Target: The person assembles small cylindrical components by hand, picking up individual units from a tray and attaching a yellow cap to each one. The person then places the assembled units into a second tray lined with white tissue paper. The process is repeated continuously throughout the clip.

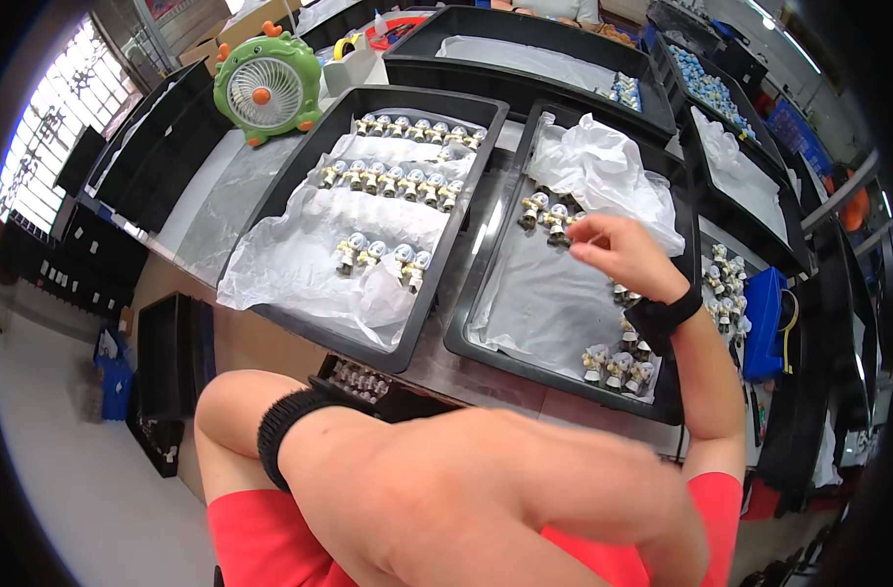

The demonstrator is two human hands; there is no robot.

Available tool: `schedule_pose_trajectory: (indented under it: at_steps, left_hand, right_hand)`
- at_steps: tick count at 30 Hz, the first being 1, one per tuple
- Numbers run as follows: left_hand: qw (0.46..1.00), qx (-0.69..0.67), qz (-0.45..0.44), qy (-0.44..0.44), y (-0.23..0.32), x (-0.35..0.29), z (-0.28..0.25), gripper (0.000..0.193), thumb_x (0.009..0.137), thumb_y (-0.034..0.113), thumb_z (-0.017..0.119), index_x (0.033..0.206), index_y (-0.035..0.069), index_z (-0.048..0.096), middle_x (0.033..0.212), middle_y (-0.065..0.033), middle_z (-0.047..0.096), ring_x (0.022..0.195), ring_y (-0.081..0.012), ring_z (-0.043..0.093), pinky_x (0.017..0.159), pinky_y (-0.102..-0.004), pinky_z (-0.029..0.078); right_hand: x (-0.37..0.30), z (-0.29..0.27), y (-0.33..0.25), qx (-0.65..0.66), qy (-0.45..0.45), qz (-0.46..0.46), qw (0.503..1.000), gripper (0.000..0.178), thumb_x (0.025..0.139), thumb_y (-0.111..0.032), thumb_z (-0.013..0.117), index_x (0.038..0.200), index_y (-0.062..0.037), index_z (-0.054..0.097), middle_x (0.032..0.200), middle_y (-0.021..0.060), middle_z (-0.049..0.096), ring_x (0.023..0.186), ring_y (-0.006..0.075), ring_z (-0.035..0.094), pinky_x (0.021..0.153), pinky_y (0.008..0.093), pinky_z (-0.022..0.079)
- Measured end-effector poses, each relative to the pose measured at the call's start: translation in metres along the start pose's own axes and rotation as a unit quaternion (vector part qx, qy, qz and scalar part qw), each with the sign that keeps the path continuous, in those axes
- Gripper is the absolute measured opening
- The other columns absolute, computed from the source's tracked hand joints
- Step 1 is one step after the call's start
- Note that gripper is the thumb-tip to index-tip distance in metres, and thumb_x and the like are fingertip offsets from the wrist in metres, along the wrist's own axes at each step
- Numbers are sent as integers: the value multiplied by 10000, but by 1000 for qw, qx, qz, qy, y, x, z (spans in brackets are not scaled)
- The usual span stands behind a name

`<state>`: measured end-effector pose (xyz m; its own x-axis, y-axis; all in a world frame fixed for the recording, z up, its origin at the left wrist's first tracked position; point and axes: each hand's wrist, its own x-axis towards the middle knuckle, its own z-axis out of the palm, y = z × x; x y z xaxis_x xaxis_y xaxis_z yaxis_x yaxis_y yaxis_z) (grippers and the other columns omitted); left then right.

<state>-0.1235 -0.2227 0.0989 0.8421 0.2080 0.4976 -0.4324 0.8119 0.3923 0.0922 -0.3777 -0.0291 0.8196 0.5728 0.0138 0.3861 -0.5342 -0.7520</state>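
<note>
My right hand [621, 256] reaches into the right black tray [456, 328]. Its thumb and fingers are bent in a pinch at a small figurine [558, 221] with a pale blue-and-white head and dark base. The fingers partly cover the figurines there. Another figurine [534, 209] stands just left of it. More figurines [618, 370] stand in the tray's near right corner, on white lining paper. My left hand [564, 479] is raised close to the camera, its back showing. Its fingers are blurred and partly out of sight, so what they hold, if anything, cannot be seen.
A left black tray [398, 354] holds rows of similar figurines on white paper. Crumpled paper [603, 161] fills the right tray's far end. A green fan [267, 86] stands at the far left. A blue bin [764, 323] and more figurines [725, 289] lie to the right.
</note>
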Motion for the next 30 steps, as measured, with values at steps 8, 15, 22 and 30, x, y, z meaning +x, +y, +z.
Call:
schedule_pose_trajectory:
  at_steps: [8,15,22,30]
  left_hand:
    - [993,93,-50,-62,40,9,6,339,808,125,540,495,13,472,514,-129,507,390,-158,481,422,-222,384]
    - [973,-46,-25,226,23,-1,30,354,773,72,471,470,57,289,466,-106,469,365,-155,401,563,-360,466]
    - [988,-142,34,-46,25,-13,6,199,815,4,555,620,-26,578,690,-236,565,511,-235,553,645,-358,493]
    - [980,-149,-105,-77,56,-31,7,163,855,61,560,739,-55,567,799,-275,575,629,-273,557,750,-444,426]
  right_hand:
    - [-61,-21,24,-361,-204,52,908,452,641,-243,783,1001,-24,618,961,149,628,887,346,630,778,418,509]
    - [-70,-12,21,-376,-214,65,899,582,576,-240,842,1062,-42,590,1041,146,575,966,338,597,810,409,501]
    - [-67,-10,41,-364,-223,45,903,426,619,-129,762,1005,-41,605,1001,176,575,935,355,600,808,416,504]
    - [-58,-7,38,-359,-259,65,894,429,597,-119,786,982,-74,603,996,206,542,911,383,596,823,414,500]
